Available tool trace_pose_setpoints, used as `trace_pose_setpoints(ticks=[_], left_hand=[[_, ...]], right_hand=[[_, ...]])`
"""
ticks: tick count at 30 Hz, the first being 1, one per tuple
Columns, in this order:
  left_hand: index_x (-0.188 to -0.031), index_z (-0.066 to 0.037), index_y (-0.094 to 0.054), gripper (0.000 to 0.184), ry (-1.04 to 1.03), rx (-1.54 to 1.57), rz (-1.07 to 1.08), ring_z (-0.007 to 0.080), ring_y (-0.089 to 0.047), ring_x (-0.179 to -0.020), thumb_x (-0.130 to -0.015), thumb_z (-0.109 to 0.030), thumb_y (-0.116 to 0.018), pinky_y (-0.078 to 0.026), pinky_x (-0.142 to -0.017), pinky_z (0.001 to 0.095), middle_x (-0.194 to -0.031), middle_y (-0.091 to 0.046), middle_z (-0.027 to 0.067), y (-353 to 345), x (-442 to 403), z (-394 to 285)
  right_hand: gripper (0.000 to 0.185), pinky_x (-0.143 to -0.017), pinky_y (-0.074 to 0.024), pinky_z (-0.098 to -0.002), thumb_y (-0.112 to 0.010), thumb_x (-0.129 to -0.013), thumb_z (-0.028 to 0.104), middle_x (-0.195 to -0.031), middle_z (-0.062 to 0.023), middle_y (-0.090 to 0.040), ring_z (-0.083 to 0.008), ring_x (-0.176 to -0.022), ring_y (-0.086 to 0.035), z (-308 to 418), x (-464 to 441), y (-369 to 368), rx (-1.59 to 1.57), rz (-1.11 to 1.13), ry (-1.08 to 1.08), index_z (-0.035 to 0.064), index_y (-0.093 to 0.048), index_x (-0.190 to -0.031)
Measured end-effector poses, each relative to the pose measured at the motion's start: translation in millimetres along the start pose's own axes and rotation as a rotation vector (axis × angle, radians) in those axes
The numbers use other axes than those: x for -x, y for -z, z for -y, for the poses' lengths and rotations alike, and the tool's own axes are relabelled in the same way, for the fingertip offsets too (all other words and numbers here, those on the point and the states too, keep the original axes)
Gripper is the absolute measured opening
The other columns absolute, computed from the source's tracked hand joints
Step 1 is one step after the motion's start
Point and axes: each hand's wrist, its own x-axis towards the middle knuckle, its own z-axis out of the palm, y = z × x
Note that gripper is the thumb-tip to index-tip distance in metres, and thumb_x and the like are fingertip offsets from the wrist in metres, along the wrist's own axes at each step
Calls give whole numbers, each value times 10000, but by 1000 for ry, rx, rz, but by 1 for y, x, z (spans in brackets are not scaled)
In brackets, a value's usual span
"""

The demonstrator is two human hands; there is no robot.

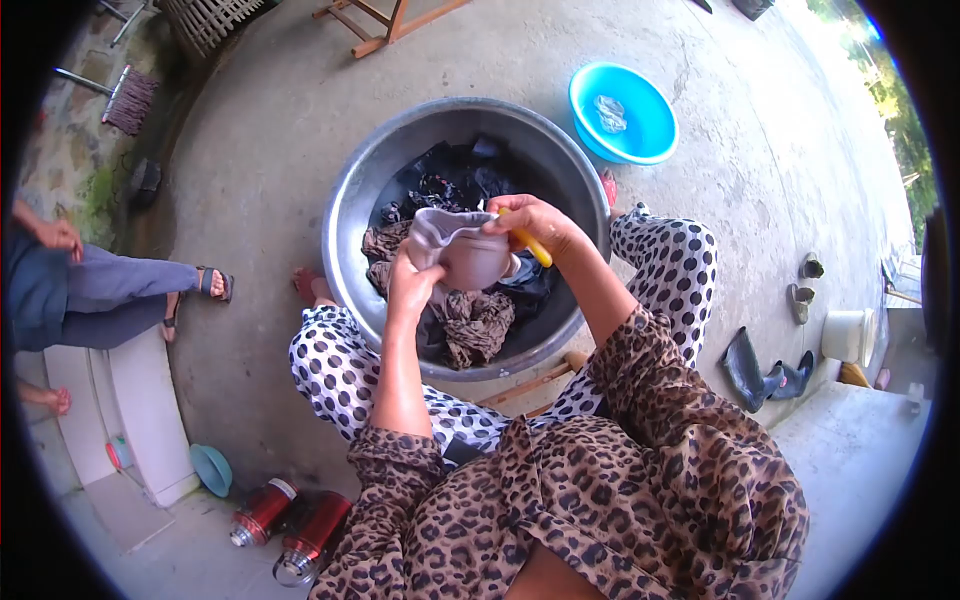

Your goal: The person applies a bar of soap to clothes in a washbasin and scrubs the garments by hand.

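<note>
A mauve garment (pixel 478 262), stretched between my two hands, hangs over a large metal basin (pixel 345 210). My left hand (pixel 408 284) is closed on its left edge. My right hand (pixel 540 222) pinches the upper right edge, with a slim yellow handle-like object (pixel 538 250) also in its grip; what that object is part of is hidden. Below, dark wet clothes (pixel 480 170) fill the back of the basin. A brown patterned cloth (pixel 475 325) lies bunched at the front, partly covered by the garment.
A blue plastic basin (pixel 640 130) with a pale cloth in it stands beyond the metal one. Another person's leg (pixel 140 280) reaches in at left. Red thermos flasks (pixel 318 530) lie at lower left. Boots (pixel 750 370) and a white bucket (pixel 848 335) are at right.
</note>
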Motion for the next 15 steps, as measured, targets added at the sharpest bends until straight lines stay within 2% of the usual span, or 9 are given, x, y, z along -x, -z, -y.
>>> trace_pose_setpoints(ticks=[1, 2, 3, 5, 7, 9, 11, 14, 15], left_hand=[[-1209, 0, -578, 531, 78, -87, -114, 173, -610, -987, -697, 22, -716, -467, -893, 283, -1066, -650, 66, 0, -8, 15], [-1167, 7, -613, 427, -120, -76, -195, 167, -631, -900, -745, 12, -677, -487, -839, 279, -979, -677, 41, -1, -13, 12], [-1225, -8, -585, 354, -34, -216, -93, 146, -619, -942, -875, -65, -585, -483, -813, 253, -1052, -671, 34, 8, -11, 9], [-1256, -107, -595, 345, 62, 451, -304, 211, -630, -1026, -920, -184, -571, -498, -844, 319, -1180, -643, 85, -6, -8, 9], [-1267, -64, -569, 525, 282, 1139, 54, 249, -592, -1086, -1000, -486, -406, -482, -924, 352, -1229, -613, 88, 3, -21, 12], [-1281, -42, -545, 581, 449, 1219, 306, 252, -590, -1087, -987, -525, -414, -472, -956, 365, -1221, -616, 91, 10, -30, 5], [-1307, -57, -529, 537, 463, 1253, 403, 260, -587, -1120, -1005, -481, -399, -467, -979, 387, -1214, -622, 100, 8, -25, -4], [-1398, -98, -446, 478, 93, 1130, 176, 274, -535, -1223, -1018, -385, -407, -448, -1026, 434, -1336, -541, 112, -3, 2, -14], [-1447, -99, -368, 474, 67, 1207, 273, 270, -476, -1287, -1029, -321, -375, -395, -1077, 425, -1440, -446, 107, -1, 6, -16]], right_hand=[[135, -528, -431, -232, -713, -770, 63, -695, 18, -587, -90, -600, -558, 3, 2, -13, 123, -23, -2, 107, -587, -748], [124, -540, -441, -248, -707, -770, 76, -687, 4, -590, -87, -613, -563, 4, 5, -29, 249, -79, 22, 90, -592, -725], [120, -569, -466, -265, -718, -772, 131, -658, -12, -565, -103, -614, -570, 5, 10, -44, 461, -117, -39, 71, -614, -760], [154, -643, -514, -328, -716, -745, 165, -685, -80, -607, -206, -676, -636, -10, 19, -76, 776, -93, 163, 61, -661, -845], [224, -745, -534, -396, -666, -737, 143, -846, -166, -653, -341, -808, -665, -31, 29, -105, 1072, 20, 446, 74, -692, -949], [323, -818, -524, -445, -605, -737, 91, -1039, -224, -631, -410, -913, -640, -43, 45, -125, 1281, 61, 342, 96, -687, -1050], [342, -821, -530, -445, -571, -752, 63, -1054, -246, -592, -405, -908, -644, -33, 52, -133, 1391, 94, 251, 77, -667, -1080], [377, -780, -535, -450, -609, -785, 87, -974, -248, -543, -397, -895, -622, -18, 48, -130, 1383, -277, 610, 25, -586, -1156], [404, -777, -525, -438, -622, -782, 58, -1021, -228, -540, -378, -916, -601, -7, 45, -134, 1283, -369, 773, 19, -545, -1177]])
